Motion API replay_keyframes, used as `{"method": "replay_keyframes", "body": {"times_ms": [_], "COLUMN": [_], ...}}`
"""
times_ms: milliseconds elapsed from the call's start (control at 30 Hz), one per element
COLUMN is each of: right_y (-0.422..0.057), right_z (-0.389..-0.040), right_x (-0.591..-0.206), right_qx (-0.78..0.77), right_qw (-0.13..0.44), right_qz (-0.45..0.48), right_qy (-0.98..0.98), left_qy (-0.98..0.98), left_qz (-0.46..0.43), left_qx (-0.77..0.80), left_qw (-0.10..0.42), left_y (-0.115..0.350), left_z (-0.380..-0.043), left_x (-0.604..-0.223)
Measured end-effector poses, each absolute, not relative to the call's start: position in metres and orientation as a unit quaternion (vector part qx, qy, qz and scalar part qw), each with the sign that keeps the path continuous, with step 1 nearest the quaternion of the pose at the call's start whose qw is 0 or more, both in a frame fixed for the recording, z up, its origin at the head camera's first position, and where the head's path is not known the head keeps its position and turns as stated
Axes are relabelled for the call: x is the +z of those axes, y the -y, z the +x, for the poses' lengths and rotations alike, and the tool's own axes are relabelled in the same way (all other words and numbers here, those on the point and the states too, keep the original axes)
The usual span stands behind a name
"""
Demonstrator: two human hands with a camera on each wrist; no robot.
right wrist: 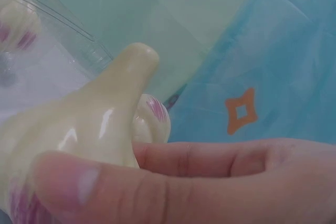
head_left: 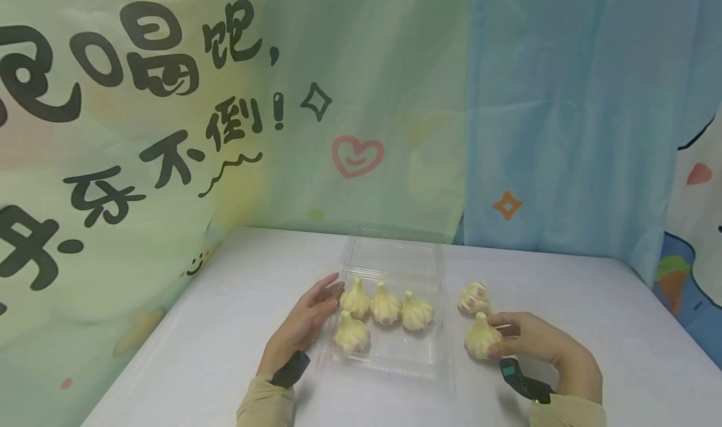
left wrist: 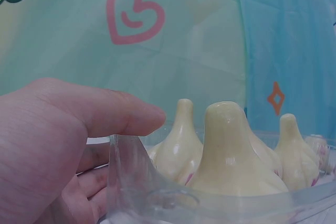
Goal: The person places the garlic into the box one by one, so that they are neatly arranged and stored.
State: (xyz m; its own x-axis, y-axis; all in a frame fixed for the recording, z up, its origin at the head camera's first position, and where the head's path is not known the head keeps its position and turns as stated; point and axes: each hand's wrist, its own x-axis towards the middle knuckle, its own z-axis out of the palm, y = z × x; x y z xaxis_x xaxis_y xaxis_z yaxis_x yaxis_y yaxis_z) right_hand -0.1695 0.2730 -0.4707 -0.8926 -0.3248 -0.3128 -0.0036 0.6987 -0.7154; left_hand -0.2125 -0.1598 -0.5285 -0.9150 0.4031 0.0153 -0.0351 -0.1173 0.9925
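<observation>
A clear plastic box (head_left: 403, 352) lies with its lid (head_left: 393, 256) folded back, and several garlic bulbs (head_left: 386, 306) sit in it. Three of them form a row at the back; another garlic bulb (head_left: 352, 334) is at the front left. My left hand (head_left: 304, 320) is at the box's left side, its thumb (left wrist: 121, 111) stretched over the rim and its other fingers outside the wall. Right of the box, my right hand (head_left: 533, 336) holds a garlic bulb (right wrist: 79, 124) between thumb and fingers, stem up. A garlic bulb with purple marks (head_left: 474, 298) lies just behind it.
The box stands on a white table (head_left: 225, 326). Behind the table hang a green printed curtain (head_left: 406, 69) and a blue curtain (head_left: 564, 132).
</observation>
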Motion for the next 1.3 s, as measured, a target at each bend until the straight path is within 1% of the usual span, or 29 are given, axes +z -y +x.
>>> {"method": "replay_keyframes", "body": {"times_ms": [500,1100,1300], "right_y": [-0.272,-0.262,-0.26], "right_z": [-0.17,-0.171,-0.171], "right_x": [-0.469,-0.456,-0.452], "right_qx": [-0.392,-0.35,-0.356], "right_qw": [0.202,0.198,0.196], "right_qz": [-0.128,-0.099,-0.103], "right_qy": [-0.888,-0.91,-0.908], "left_qy": [-0.648,-0.647,-0.647], "left_qz": [0.14,0.145,0.139], "left_qx": [0.734,0.733,0.734], "left_qw": [0.15,0.152,0.149], "left_y": [0.16,0.161,0.16], "left_z": [-0.213,-0.214,-0.213], "left_x": [-0.529,-0.53,-0.529]}}
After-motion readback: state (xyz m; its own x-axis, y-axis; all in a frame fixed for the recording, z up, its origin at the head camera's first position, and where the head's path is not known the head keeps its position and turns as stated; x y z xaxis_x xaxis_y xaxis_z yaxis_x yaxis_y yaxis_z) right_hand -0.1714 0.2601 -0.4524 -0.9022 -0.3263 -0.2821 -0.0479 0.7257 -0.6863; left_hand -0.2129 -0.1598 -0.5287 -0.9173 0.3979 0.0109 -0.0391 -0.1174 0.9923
